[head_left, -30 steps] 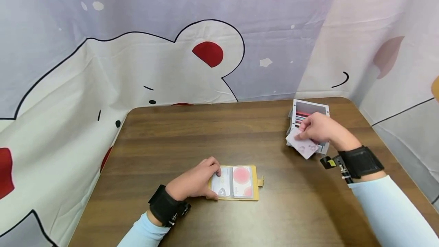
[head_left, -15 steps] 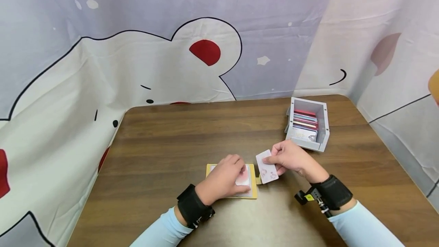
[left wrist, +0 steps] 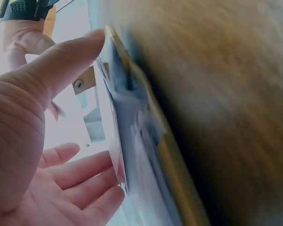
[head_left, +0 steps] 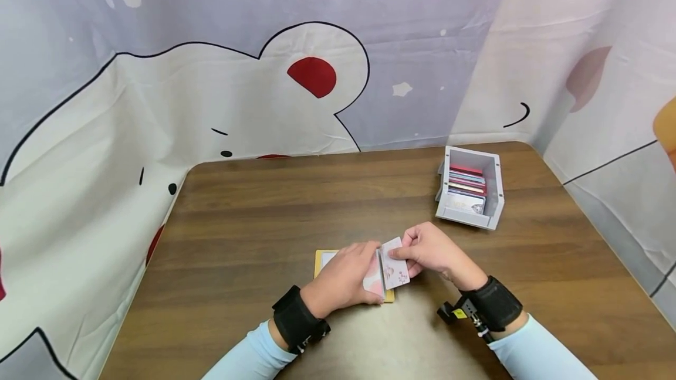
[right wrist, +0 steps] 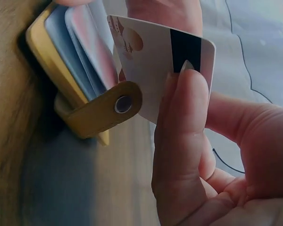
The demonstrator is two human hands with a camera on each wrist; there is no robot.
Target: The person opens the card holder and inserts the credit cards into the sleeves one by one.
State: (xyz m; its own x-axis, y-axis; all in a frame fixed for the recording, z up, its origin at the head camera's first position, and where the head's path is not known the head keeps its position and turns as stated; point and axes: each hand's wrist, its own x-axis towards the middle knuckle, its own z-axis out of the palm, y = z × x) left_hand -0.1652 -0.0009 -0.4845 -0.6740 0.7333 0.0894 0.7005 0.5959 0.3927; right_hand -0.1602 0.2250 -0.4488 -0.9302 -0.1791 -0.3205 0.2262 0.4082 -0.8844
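A yellow card holder (head_left: 318, 264) lies opened on the table, with clear sleeve pages. My left hand (head_left: 344, 275) covers much of it and grips a raised page; its thumb (left wrist: 61, 63) is at one edge and its fingers lie on the far side. Between thumb and fingers, my right hand (head_left: 435, 255) pinches a pale card (head_left: 395, 267) with pinkish drawings on its front. A dark stripe runs along the card's back in the right wrist view. The card stands tilted at the page's right-hand opening, beside the holder's snap strap (right wrist: 96, 113).
At the back right of the wooden table (head_left: 274, 210) stands a grey open-topped box (head_left: 494, 198) with a row of several cards (head_left: 467, 202) inside. A printed curtain (head_left: 222, 92) hangs right behind the table edge.
My right hand has carried the card from the grey box leftward to the card holder. My left hand has shifted right, from the holder's left edge onto its right page, which is now lifted.
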